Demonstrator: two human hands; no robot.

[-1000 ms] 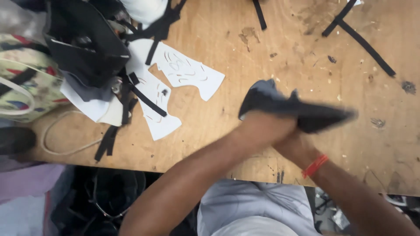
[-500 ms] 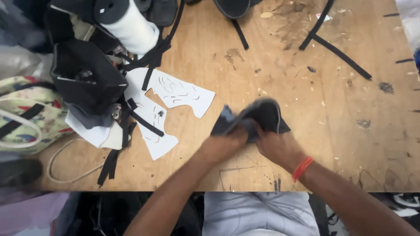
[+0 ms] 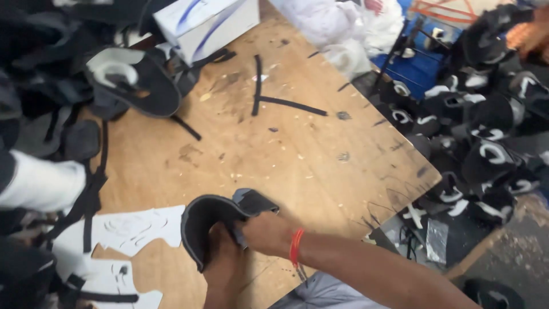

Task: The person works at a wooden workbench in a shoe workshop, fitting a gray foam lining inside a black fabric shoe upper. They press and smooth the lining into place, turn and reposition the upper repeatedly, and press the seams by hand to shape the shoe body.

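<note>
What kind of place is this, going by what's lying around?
Probably a small shoemaking workshop. Both hands, left hand and right hand, hold a curved black shoe upper over a scarred plywood table. White paper patterns lie on it, and a pile of black-and-white shoe uppers covers the floor beside it.

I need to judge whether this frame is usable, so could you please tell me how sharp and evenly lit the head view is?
Head view: soft motion blur throughout, and the frame is tilted. The dark shoe upper held by the left hand and right hand is readable; the wooden table is evenly lit, without glare; the pile of shoe uppers at right is smeared.
</note>
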